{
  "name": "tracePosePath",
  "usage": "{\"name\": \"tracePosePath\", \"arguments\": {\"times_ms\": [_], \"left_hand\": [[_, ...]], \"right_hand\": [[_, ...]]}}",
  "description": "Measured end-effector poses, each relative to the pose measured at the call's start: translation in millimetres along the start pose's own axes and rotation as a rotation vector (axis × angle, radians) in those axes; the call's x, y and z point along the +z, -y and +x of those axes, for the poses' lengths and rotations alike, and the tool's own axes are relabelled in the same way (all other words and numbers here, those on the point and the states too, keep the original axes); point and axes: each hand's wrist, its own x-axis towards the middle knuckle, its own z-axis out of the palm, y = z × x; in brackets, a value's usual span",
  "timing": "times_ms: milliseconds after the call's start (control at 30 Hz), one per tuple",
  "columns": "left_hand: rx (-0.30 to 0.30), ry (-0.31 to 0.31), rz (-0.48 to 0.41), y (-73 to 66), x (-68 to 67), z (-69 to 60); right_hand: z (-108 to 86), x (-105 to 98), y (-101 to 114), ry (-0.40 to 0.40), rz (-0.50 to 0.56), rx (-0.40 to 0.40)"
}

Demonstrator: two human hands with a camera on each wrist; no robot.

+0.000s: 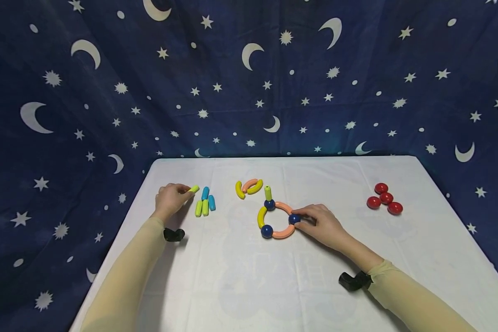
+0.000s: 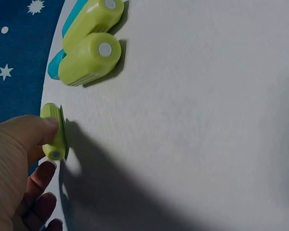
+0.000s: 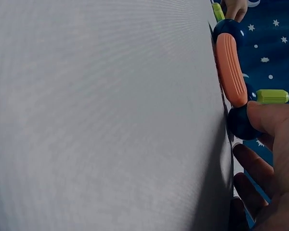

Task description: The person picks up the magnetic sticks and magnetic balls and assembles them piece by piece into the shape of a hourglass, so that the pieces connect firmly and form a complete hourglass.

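Left fingers (image 1: 181, 188): narrow, pinching one green rod (image 1: 194, 189) by its sides; two blue rods (image 1: 212, 203) and two spare green rods (image 1: 205, 207) just to their right. Right fingers (image 1: 309, 211): narrow, pinching a blue ball (image 1: 294, 219) of the ring (image 1: 283, 234), which extends to their left; an upright green rod (image 1: 268, 192) on the ball ahead-left of them. Handling, as judged: steady the ring lightly by its gripped ball; left pinch best at mid-rod, ends bare, clear of neighbouring rods. Left wrist view only: grey disc (image 2: 56, 154) in the held rod's end. Right wrist view: upright rod seen side-on, standing off the table (image 3: 111, 120). Head view only: red pieces (image 1: 386, 198), right of the right fingers; loose yellow and pink arcs (image 1: 255, 186), between both sets of fingers.
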Motion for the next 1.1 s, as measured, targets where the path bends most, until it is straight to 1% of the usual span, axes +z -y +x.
{"name": "tracePosePath", "arguments": {"times_ms": [100,267,467,500,567,633,667,733,800,833,900,967,1033,1100], "left_hand": [[0.009,-0.006,0.039,4.7,-1.7,-0.5],[0.044,-0.006,0.081,13.6,-6.0,-1.7],[0.044,0.004,0.099,20.5,-9.8,-3.4],[0.043,0.005,0.094,20.9,-10.1,-3.9],[0.036,0.006,0.056,19.9,-10.7,-5.7],[0.051,-0.007,0.004,16.9,-11.3,-8.0],[0.06,-0.014,-0.034,14.4,-11.4,-9.0],[0.09,-0.017,-0.138,5.9,-11.2,-11.9],[0.135,-0.009,-0.245,-6.1,-10.0,-15.0],[0.155,0.006,-0.301,-13.3,-8.8,-16.9],[0.194,0.054,-0.402,-29.4,-4.2,-21.6],[0.234,0.105,-0.479,-45.8,3.3,-27.4],[0.285,0.165,-0.528,-61.9,13.0,-34.9],[0.336,0.229,-0.558,-75.8,23.9,-43.3]], "right_hand": [[-0.9,-1,-1,0.011,0.003,0.003],[-4.5,-2,-3,0.04,0.013,0.006],[-6.2,-3,-2,0.058,-0.002,-0.034],[-5.9,-3,-2,0.058,-0.006,-0.042],[-5.3,-3,-2,0.061,-0.015,-0.054],[-4.4,-2,-2,0.066,-0.025,-0.061],[-4.1,-2,-2,0.067,-0.028,-0.064],[-3.4,-2,-2,0.065,-0.034,-0.067],[-2.9,-2,-1,0.057,-0.038,-0.073],[-2.5,-1,-1,0.052,-0.042,-0.07],[-1.5,0,0,0.043,-0.049,-0.062],[-0.3,1,1,0.035,-0.058,-0.05],[1.5,4,2,0.031,-0.064,-0.035],[2.9,5,2,0.029,-0.059,-0.028]]}}
